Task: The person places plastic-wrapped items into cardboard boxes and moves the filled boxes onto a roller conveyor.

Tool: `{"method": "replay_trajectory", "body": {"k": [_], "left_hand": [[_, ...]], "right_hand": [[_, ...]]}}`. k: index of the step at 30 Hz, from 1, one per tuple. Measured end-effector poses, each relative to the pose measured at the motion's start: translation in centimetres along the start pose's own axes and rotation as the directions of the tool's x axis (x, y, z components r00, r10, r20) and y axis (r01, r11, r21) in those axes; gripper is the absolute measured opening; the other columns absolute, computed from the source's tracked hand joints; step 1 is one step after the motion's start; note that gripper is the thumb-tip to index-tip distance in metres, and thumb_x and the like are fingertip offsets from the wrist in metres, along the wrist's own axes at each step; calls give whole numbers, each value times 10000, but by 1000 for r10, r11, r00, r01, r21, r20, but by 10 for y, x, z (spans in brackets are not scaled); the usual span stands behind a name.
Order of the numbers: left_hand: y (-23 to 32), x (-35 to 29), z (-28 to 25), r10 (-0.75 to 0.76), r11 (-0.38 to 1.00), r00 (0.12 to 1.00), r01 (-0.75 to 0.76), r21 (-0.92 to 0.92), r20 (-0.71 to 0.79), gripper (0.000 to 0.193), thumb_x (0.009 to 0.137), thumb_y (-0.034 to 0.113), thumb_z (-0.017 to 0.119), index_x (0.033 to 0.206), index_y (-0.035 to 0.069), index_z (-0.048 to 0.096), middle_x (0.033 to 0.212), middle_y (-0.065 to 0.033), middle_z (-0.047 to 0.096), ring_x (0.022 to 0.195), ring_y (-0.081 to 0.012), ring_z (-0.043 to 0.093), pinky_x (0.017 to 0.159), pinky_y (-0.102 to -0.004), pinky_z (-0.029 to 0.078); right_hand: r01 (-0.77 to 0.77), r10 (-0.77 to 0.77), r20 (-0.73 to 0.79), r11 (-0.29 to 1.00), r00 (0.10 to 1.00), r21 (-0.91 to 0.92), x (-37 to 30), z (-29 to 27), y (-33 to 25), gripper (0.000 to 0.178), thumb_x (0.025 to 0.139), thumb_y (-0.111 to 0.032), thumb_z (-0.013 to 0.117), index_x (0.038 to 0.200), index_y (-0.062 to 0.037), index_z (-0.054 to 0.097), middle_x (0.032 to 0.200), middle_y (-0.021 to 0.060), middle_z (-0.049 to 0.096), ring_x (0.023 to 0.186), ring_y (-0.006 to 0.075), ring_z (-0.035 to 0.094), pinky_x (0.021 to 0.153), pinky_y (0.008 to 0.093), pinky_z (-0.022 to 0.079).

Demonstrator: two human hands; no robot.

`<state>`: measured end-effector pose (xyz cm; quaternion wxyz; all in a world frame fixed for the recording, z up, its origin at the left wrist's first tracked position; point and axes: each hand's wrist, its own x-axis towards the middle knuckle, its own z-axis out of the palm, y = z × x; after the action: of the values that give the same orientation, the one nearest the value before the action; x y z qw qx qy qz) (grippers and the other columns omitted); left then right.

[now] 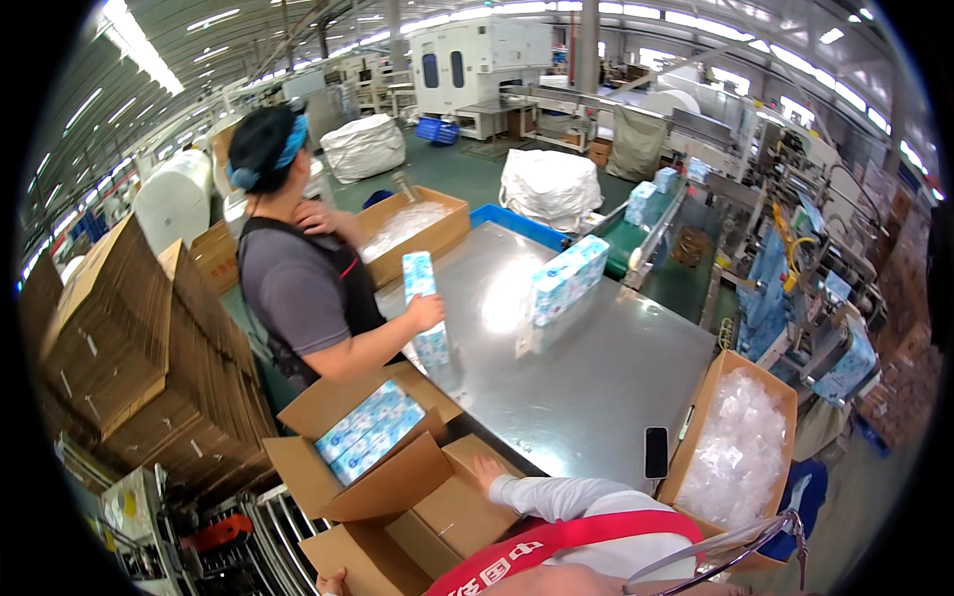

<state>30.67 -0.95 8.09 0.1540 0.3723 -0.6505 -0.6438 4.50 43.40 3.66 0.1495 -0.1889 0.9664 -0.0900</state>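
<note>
An open, empty-looking cardboard box (429, 507) sits right in front of me, its flaps spread. My left hand (333, 583), partly cut off by the lower edge, is closed on the rim of a near flap. With fingers stretched out, my right hand (486, 471) lies against the flap on the box's right side. Just beyond stands another open carton (370, 429), filled with blue-and-white tissue packs. Across the metal table (586, 387), a co-worker (308, 258) rests one hand on an upright tissue pack (427, 308). A longer tissue bundle (570, 280) stands farther right.
A carton of clear plastic bags (737, 452) stands at the table's right end, beside a phone (656, 453). Flattened cardboard (149, 358) is stacked at left, above a roller conveyor (283, 531). Packaging machinery (795, 258) and a green conveyor belt (651, 223) occupy the far right.
</note>
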Motion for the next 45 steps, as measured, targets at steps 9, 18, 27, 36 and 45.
{"method": "replay_trajectory", "body": {"k": [9,18,27,36,45], "left_hand": [[46,-61,163,251,832,934,-73,550,-256,547,729,56,780,1244,20,599,1114,-162,692,1015,-356,667,916,-455,527],[13,-49,154,301,817,890,-55,575,-343,553,728,60,775,1248,10,594,1118,-177,691,1027,-359,667,923,-438,523],[62,-78,179,216,710,866,178,681,-452,497,710,184,803,1160,90,614,1034,-195,709,986,-395,670,863,-485,534],[74,-86,182,141,662,877,262,702,-460,518,764,299,746,1203,83,575,1030,-223,694,982,-410,663,870,-502,525],[76,-100,173,39,660,873,342,669,-485,564,798,309,729,1280,95,529,1038,-219,695,990,-411,659,878,-500,520]], "right_hand": [[216,-239,-271,970,933,-110,-33,-59,139,824,870,-512,564,1551,-156,267,1621,157,189,1488,416,151,1154,657,69],[211,-225,-250,974,942,-80,-29,-59,135,820,886,-562,523,1552,-155,268,1624,154,187,1500,412,101,1161,654,26],[219,-237,-290,971,927,-92,-30,-61,133,869,819,-585,590,1510,-110,365,1608,169,218,1500,415,63,1162,658,-13],[285,-289,-371,956,883,-66,-24,-44,136,885,777,-499,632,1491,-45,371,1602,200,216,1493,430,92,1166,662,17],[299,-333,-389,943,859,-147,-28,-32,127,861,766,-449,666,1473,-41,393,1612,186,210,1500,414,102,1175,652,52]]}}
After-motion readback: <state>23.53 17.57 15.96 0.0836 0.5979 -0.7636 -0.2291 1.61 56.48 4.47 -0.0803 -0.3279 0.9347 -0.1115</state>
